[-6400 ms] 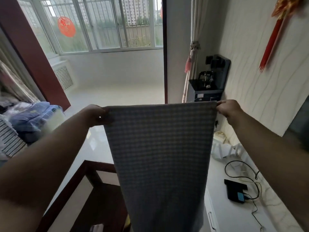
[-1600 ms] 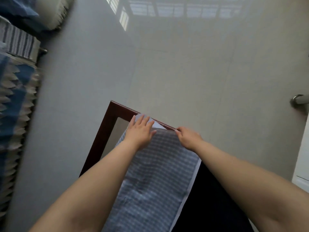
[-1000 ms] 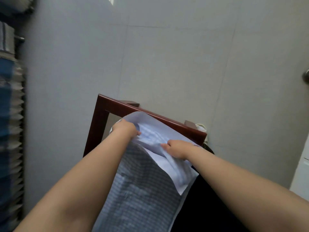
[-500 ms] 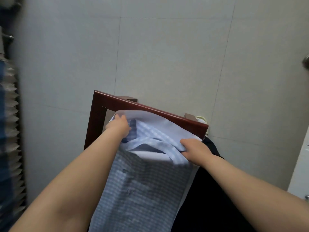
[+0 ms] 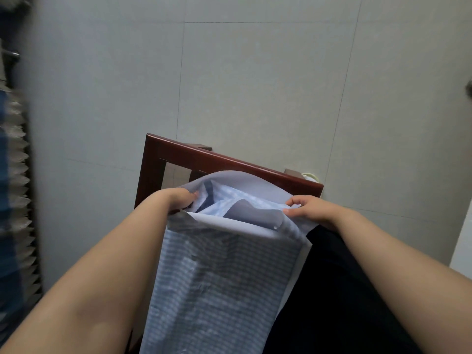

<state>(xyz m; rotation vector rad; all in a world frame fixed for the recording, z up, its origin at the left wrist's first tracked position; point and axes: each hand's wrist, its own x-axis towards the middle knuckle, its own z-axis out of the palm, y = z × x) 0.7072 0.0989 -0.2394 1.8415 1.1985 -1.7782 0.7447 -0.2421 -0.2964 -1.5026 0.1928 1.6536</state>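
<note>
Two hands hold the bag [image 5: 245, 180] mouth apart: L hand [image 5: 181, 200] fingers curled on one edge, R hand [image 5: 310, 208] pinching the other. Checked shirt [image 5: 224, 199] lies inside, betw. fingers & below wrists. Chair rail [image 5: 229, 163] just past fingertips.

Had the bag [image 5: 258, 183] laid lengthwise over the frame [image 5: 229, 162], shirt [image 5: 224, 198] tucked inside. Had the left hand [image 5: 178, 200] on the mouth's left edge, right hand [image 5: 309, 208] on its right. Spotted another cloth [image 5: 344, 290] just right of the bag, floor [image 5: 255, 85] beyond the frame.
</note>
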